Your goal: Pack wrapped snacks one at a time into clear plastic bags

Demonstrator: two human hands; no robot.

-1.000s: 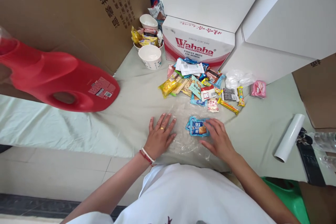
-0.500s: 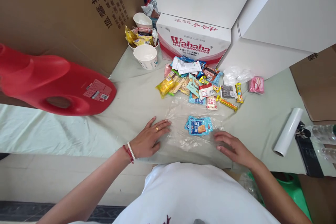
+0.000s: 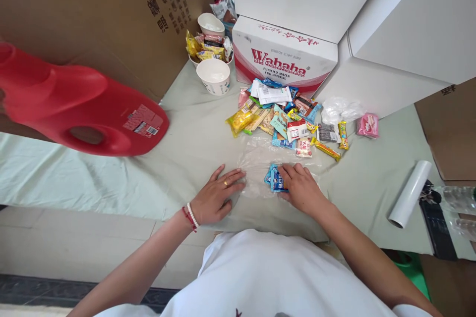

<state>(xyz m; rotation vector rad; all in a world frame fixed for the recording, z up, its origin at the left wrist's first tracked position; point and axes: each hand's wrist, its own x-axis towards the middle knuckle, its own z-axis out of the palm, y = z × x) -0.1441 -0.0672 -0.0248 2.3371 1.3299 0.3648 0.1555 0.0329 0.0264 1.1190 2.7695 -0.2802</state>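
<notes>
Flat blue snack packets (image 3: 275,180) lie in a small overlapping stack on a clear plastic bag (image 3: 256,185) spread over the cloth. My right hand (image 3: 301,187) has its fingers curled over the right part of the stack, with the thumb at the near edge, and covers much of it. At the bag's left edge, my left hand (image 3: 217,194) rests palm down, fingers stretched out, fingertips touching the plastic. Just beyond the bag is a pile of mixed wrapped snacks (image 3: 281,119).
A large red jug (image 3: 111,116) lies at the left. Paper cups (image 3: 213,77), one filled with snacks, stand beside a Wahaha carton (image 3: 284,54) at the back. A pink packet (image 3: 368,125), a white roll (image 3: 410,194) and a black phone-like object (image 3: 438,230) are on the right.
My right hand has moved left from beside the bag onto the blue snack packets and closed over them. My left hand stays at the bag's edge. The view has shifted slightly.
</notes>
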